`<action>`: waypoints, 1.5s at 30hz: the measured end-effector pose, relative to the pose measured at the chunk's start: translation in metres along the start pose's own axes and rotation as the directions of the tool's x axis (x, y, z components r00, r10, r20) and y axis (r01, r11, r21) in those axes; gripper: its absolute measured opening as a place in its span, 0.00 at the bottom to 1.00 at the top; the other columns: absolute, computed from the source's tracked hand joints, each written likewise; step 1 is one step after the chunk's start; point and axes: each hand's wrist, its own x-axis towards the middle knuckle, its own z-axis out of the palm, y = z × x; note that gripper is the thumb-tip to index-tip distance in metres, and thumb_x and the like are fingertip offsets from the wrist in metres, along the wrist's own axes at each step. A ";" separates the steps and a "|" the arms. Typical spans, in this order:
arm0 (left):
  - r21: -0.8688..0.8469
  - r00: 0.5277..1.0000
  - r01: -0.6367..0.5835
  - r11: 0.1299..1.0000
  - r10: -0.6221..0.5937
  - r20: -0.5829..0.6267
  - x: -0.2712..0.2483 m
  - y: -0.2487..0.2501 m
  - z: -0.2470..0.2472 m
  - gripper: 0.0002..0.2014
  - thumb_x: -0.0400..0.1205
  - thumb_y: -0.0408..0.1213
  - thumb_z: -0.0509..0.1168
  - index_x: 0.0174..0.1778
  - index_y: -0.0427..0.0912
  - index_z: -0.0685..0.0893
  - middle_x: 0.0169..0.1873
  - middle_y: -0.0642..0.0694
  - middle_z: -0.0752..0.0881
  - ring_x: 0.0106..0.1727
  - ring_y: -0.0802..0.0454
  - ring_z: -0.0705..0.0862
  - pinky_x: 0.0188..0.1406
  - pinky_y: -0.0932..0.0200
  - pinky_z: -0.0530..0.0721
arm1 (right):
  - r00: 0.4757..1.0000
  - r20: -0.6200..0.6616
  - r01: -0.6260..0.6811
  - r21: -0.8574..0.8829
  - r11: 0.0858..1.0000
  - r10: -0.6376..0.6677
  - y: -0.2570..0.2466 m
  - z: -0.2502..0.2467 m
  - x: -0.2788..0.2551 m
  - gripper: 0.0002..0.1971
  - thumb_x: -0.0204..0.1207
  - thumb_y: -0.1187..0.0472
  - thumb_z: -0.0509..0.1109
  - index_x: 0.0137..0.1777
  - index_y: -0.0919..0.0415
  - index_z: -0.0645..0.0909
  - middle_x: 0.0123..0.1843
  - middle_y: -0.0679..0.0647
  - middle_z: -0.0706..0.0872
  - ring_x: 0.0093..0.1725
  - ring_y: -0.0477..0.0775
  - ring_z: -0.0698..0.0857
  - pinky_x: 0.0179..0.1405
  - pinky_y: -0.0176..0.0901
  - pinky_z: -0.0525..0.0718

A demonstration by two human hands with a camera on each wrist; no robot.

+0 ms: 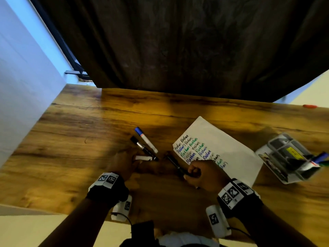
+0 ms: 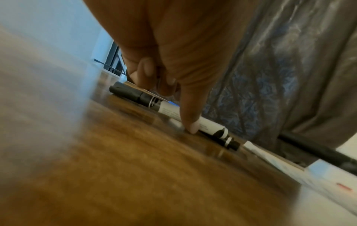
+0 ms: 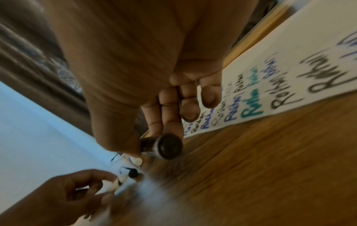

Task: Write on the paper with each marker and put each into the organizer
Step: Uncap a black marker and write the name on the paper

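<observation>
Wooden table before a dark curtain. On the paper, many coloured lines already written; some markers standing in the organizer. Right hand grasping a black marker; left hand pinching a black-capped marker; beside it, a blue-capped marker left.

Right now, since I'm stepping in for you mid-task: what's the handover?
Right hand: grip closed on a black marker, just left of the paper.
Left hand: fingertips on the black-capped marker lying on the table; a full grip isn't clear.
A blue-capped marker lies beside it.
Done: the paper carries black, green and blue writing; a blue marker and a green one stand in the organizer at the right.
Left: probably write with the held marker and stow it, then the two on the table.
</observation>
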 end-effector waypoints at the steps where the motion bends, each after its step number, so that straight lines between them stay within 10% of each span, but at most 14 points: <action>1: 0.010 1.000 -0.004 1.000 0.004 0.018 -0.001 0.001 0.000 0.15 0.81 0.43 0.69 0.64 0.55 0.83 0.62 0.48 0.83 0.59 0.46 0.84 0.56 0.46 0.85 | 1.000 -0.003 0.000 0.009 1.000 0.000 0.002 -0.002 0.000 0.11 0.68 0.44 0.78 0.37 0.45 0.80 0.35 0.47 0.87 0.36 0.44 0.86 0.41 0.51 0.90; 18: -0.079 0.995 0.007 0.997 -0.015 -0.095 -0.016 0.032 0.016 0.24 0.77 0.39 0.74 0.68 0.59 0.80 0.57 0.51 0.81 0.49 0.52 0.83 0.42 0.55 0.81 | 0.997 -0.033 0.079 0.084 0.993 -0.077 0.040 -0.030 -0.013 0.13 0.67 0.45 0.78 0.39 0.51 0.81 0.38 0.46 0.87 0.41 0.45 0.87 0.42 0.48 0.91; 28: 0.051 0.903 -0.430 0.901 0.431 0.006 -0.016 0.136 0.038 0.19 0.82 0.43 0.67 0.70 0.58 0.79 0.68 0.54 0.76 0.70 0.54 0.76 0.69 0.55 0.80 | 0.990 -0.036 0.141 0.150 0.979 -0.137 0.033 -0.069 -0.015 0.10 0.71 0.49 0.78 0.47 0.53 0.87 0.41 0.41 0.91 0.42 0.36 0.88 0.43 0.31 0.86; 35: -0.186 0.852 -0.522 0.832 0.518 -0.072 -0.016 0.200 0.044 0.08 0.86 0.34 0.62 0.59 0.44 0.81 0.55 0.49 0.82 0.56 0.54 0.82 0.62 0.49 0.85 | 0.981 -0.152 0.190 0.609 0.770 -0.123 0.028 -0.117 -0.037 0.05 0.78 0.63 0.73 0.51 0.61 0.87 0.39 0.55 0.92 0.39 0.48 0.90 0.42 0.34 0.85; 39: -0.113 0.810 -0.584 0.804 0.586 -0.014 -0.015 0.222 0.050 0.10 0.79 0.42 0.66 0.55 0.54 0.77 0.50 0.55 0.83 0.50 0.62 0.81 0.47 0.66 0.82 | 0.963 -0.097 0.259 0.569 0.780 -0.250 0.032 -0.120 -0.045 0.05 0.79 0.65 0.72 0.52 0.64 0.86 0.39 0.56 0.91 0.41 0.50 0.90 0.45 0.35 0.86; 45: 0.053 0.849 -0.529 0.847 0.526 0.054 -0.015 0.237 0.053 0.07 0.75 0.52 0.71 0.42 0.57 0.82 0.35 0.56 0.87 0.37 0.60 0.85 0.38 0.64 0.83 | 0.937 -0.085 0.339 0.442 0.830 -0.338 0.043 -0.124 -0.053 0.11 0.85 0.59 0.64 0.49 0.60 0.88 0.38 0.53 0.91 0.39 0.50 0.91 0.44 0.35 0.86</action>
